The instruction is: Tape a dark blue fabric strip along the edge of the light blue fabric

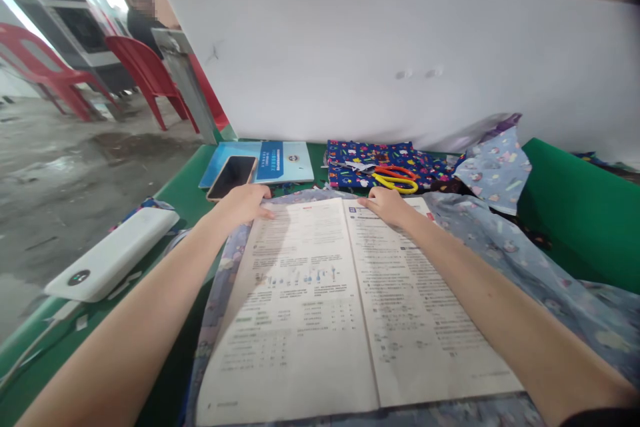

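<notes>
Green surface [193,194] beneath, with patterned pale cloth [465,227] spread over it and, on that, the open book [320,320], centred, seemingly held at the far edge to keep it flat. Reaching across from the near side, palms down: left hand [245,200] at the far left corner, right hand [393,206] just right of the middle, fingers [261,192] of each partly bent, thumbs [267,214] on top, impossible to tell whether pinching beneath.

The book pages [330,314] are off-white, the cloth [487,227] grey-blue and patterned.
</notes>
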Demonstrator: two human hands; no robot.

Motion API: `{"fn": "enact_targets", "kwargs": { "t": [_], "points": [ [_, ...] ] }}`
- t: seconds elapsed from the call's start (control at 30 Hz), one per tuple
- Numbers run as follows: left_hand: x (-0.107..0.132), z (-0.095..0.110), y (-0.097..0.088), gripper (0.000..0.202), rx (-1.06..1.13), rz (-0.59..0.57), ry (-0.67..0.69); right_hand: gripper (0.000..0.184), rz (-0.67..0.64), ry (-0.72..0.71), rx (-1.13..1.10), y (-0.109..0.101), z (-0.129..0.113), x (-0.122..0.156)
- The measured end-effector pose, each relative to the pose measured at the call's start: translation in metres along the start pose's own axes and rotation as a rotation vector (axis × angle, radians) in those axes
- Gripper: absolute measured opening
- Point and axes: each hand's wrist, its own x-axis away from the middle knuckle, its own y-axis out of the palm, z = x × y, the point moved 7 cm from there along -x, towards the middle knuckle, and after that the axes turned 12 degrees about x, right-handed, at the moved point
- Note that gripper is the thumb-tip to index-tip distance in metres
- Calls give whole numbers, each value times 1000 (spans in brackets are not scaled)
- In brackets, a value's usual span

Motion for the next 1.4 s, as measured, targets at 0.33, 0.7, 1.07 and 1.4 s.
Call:
{"fn": "enact_targets", "kwargs": {
  "t": [0.33, 0.7, 1.07, 1.4],
  "points": [
    [-2, 0, 2, 53, 11, -7, -5, 36, -96, 47, -56, 0, 4, -4],
    [-3, -4, 3, 58, 24, -14, -7, 30, 184, -181, -133, -17, -47, -9],
    [5, 9, -4, 54, -1, -37, -53, 32, 242, -136, 116, -14, -69, -10],
    [7, 17, -6, 44, -59, 13, 32, 27, 277, -180, -140, -8, -52, -7]
  ]
}}
